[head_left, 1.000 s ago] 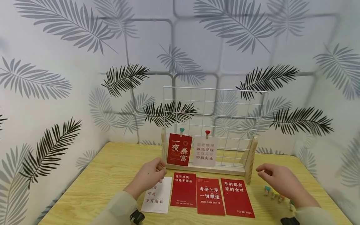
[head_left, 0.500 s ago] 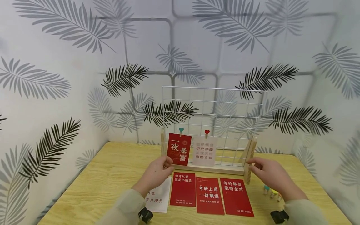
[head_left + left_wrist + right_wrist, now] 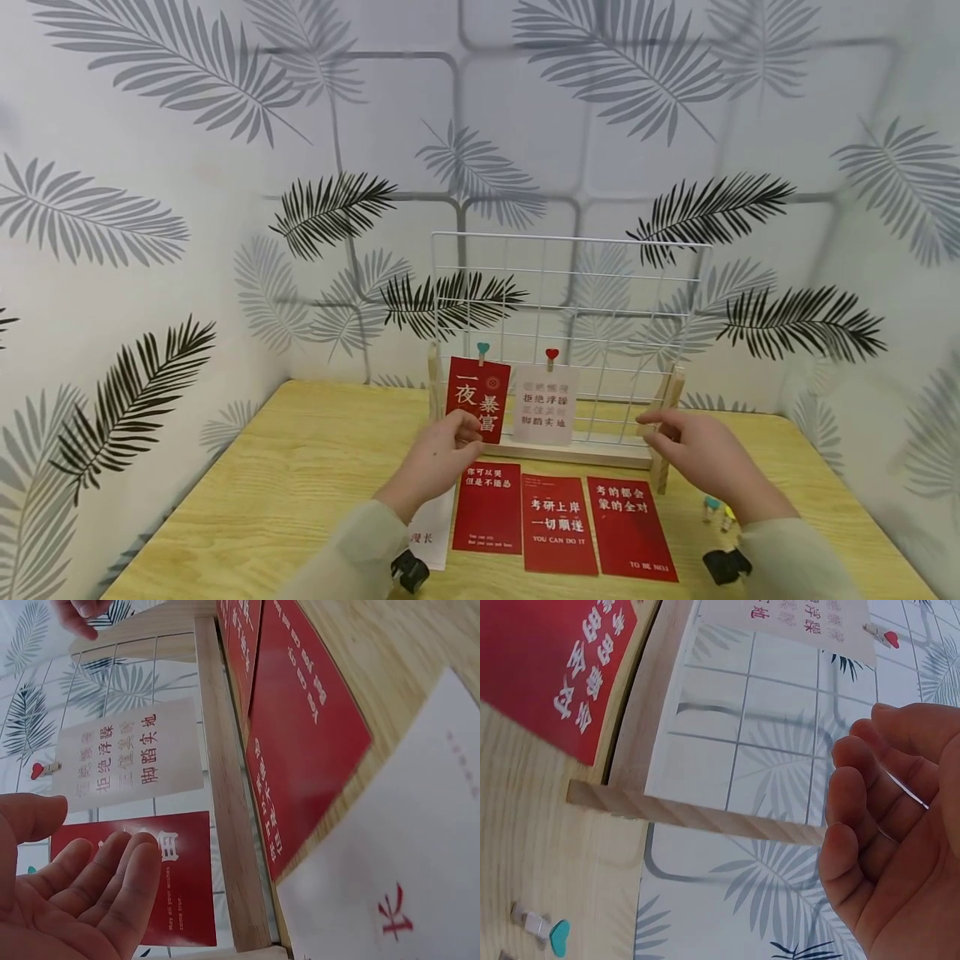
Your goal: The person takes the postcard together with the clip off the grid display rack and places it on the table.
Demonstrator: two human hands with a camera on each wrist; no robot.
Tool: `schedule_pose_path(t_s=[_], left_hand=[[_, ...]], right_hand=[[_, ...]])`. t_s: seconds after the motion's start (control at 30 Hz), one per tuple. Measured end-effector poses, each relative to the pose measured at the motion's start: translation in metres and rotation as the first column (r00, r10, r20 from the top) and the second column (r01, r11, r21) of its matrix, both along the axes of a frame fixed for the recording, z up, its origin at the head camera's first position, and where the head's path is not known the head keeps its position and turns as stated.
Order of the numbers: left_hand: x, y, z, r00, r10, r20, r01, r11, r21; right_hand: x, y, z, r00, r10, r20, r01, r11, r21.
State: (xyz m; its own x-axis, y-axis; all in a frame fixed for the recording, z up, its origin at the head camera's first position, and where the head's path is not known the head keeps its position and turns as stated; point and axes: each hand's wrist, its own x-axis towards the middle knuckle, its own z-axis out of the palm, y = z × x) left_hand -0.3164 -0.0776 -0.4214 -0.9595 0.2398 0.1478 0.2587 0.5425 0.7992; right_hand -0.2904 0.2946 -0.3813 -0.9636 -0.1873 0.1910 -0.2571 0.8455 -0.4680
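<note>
Your left hand (image 3: 435, 458) has its fingers half bent, thumb apart, holding nothing, in front of the hung red card (image 3: 480, 379) at the frame's centre. Your right hand (image 3: 697, 457), loosely curled and holding nothing, is by the right post (image 3: 670, 400); you can't tell whether it touches. The rack (image 3: 570, 452), mid-frame, is thin wire on wood: probably light and stiff, best taken by its posts. The cards look light and easily creased; take them by the edges. Four loose cards (image 3: 561, 525) lie lower centre on the wood-grain table (image 3: 315, 442), with clips (image 3: 711, 504) lower right. Leaf-patterned walls (image 3: 187, 158) fill the upper frame.
</note>
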Motion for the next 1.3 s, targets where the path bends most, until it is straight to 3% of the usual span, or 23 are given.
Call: schedule_pose_path(t_s=[0.3,0.6,0.93,1.13,1.3], left_hand=[[-0.006,0.019,0.0,0.998,-0.019,0.052,0.015,0.997,0.073],[-0.017,0.038,0.001,0.997,-0.018,0.074,0.009,0.993,0.114],[-0.025,0.053,-0.005,0.99,0.017,0.137,-0.042,0.981,0.187],[-0.028,0.058,-0.013,0.988,0.037,0.148,-0.067,0.977,0.201],[-0.03,0.058,-0.011,0.988,0.07,0.136,-0.097,0.975,0.2]], right_hand=[[-0.004,-0.022,0.014,0.998,0.048,-0.032,-0.047,0.999,0.01],[-0.021,-0.058,0.03,0.988,0.108,-0.111,-0.105,0.994,0.029],[-0.037,-0.095,0.056,0.986,0.112,-0.123,-0.104,0.992,0.076],[-0.044,-0.103,0.057,0.991,0.092,-0.096,-0.081,0.99,0.114],[-0.049,-0.108,0.059,0.989,0.1,-0.108,-0.083,0.986,0.148]])
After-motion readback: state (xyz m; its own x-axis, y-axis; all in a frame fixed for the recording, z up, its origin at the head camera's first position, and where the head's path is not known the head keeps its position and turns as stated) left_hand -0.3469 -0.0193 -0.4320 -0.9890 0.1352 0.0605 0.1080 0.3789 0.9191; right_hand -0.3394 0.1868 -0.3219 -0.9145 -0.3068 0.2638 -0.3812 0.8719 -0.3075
